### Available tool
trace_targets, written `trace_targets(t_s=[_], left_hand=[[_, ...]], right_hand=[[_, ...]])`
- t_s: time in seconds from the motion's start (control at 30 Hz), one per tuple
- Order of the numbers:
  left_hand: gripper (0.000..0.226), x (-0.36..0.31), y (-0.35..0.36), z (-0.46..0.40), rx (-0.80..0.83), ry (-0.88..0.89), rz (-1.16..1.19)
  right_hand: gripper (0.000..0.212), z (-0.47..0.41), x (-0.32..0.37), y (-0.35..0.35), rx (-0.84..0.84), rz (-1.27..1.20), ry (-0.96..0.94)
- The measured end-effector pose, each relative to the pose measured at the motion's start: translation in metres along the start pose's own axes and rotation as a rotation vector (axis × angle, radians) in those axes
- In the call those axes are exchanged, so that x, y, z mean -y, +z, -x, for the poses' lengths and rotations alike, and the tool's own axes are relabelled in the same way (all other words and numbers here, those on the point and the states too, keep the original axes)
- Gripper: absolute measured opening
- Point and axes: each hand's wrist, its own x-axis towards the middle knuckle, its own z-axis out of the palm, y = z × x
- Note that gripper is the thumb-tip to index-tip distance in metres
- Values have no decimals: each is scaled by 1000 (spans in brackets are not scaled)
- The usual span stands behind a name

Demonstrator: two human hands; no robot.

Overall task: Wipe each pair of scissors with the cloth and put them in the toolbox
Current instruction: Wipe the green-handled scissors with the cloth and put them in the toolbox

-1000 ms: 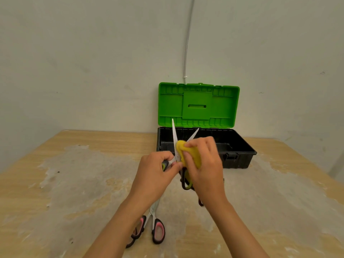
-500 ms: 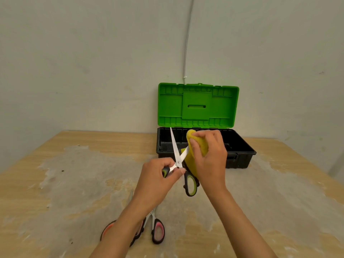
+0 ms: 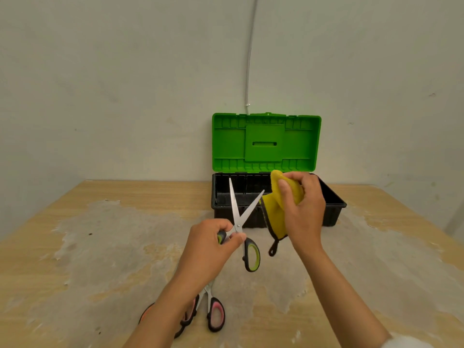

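My left hand (image 3: 209, 243) grips the green-handled scissors (image 3: 238, 217) by one handle, blades spread open and pointing up. The other handle loop (image 3: 251, 256) hangs free below. My right hand (image 3: 302, 210) holds the bunched yellow cloth (image 3: 275, 214) just right of the blades, not touching them; its dark loop dangles down. A pink-handled pair of scissors (image 3: 214, 313) lies on the table under my left forearm, partly hidden. An orange handle (image 3: 147, 312) peeks out left of that forearm. The toolbox (image 3: 334, 199) stands open behind my hands, black base, green lid (image 3: 266, 141) upright.
The wooden table (image 3: 100, 247) has a worn grey patch across its middle. The toolbox backs against a pale wall (image 3: 125, 84), where a thin cable (image 3: 249, 59) runs down.
My right hand has drawn the cloth up and to the right, off the blades. The scissors' right blade now shows fully. My left hand has stayed put.
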Motion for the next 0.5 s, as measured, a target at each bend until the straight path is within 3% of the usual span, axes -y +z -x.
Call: trace_targets(t_s=[0.07,0.17,0.23,0.33,0.5], left_hand=[[26,2,-2,-5,-5,-35,-15],[24,3,-2,-10,47,-57,-26],[24,0,-1,-9,82,-31,-51],[42,-5,1,-3,59,23,-44],[37,-5,-4,-10,43,57,-60]], right_hand=[[10,13,7,-5,14,-24,-69],[18,44,19,1,265,112,-367],[16,55,19,8,333,190,-489],[18,45,25,13,232,163,-394],[13,38,37,20,190,180,-281]])
